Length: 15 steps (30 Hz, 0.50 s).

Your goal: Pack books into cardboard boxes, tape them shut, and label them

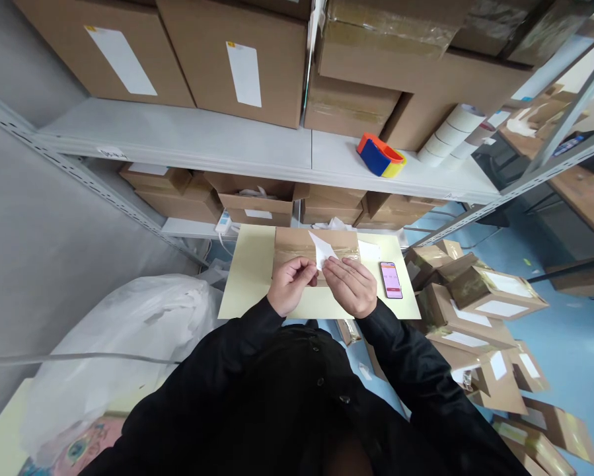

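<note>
A taped brown cardboard box point(291, 246) lies on the pale yellow tabletop point(250, 264) before me. Over its front side, a white paper label point(322, 248) slants upward between my hands, one corner pointing to the upper left. My left hand point(293, 283) pinches the label's lower left edge between thumb and forefinger. From the right, my right hand point(352, 284) grips the same label, its fingers together over the lower part and the thumb hidden. Another white paper point(369, 250) lies at the box's right end. A phone point(391, 280) with a pink screen rests to its right.
Grey metal shelving point(192, 142) with cardboard boxes stands right behind the table. A tape dispenser point(380, 156) and white label rolls point(448, 135) sit on its shelf. Taped boxes point(468, 307) pile up on the right floor. A white plastic bag point(128, 330) bulges at left.
</note>
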{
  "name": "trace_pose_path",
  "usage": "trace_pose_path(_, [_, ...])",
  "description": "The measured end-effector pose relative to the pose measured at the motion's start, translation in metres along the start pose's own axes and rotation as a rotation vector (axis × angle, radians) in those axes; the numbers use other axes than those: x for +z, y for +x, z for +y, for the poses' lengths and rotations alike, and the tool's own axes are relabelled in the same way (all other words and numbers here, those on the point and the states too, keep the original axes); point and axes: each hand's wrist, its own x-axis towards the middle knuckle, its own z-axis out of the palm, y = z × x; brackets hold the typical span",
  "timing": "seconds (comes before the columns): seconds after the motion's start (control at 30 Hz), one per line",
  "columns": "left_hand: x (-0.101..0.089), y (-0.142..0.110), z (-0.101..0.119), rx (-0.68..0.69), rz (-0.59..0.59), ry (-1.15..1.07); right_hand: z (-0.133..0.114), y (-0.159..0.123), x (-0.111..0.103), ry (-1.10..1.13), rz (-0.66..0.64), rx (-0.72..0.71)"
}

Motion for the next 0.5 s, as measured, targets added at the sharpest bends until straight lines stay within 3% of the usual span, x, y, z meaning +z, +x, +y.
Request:
trace_pose_path(0.3, [0.009, 0.002, -0.004, 0.142, 0.001, 0.106, 0.005, 0.004, 0.003, 0.228, 0.085, 0.121])
trace_pose_path(0.5, [0.012, 0.007, -0.011, 0.328, 0.005, 0.371, 0.010, 0.019, -0.012, 0.616, -0.102, 0.545])
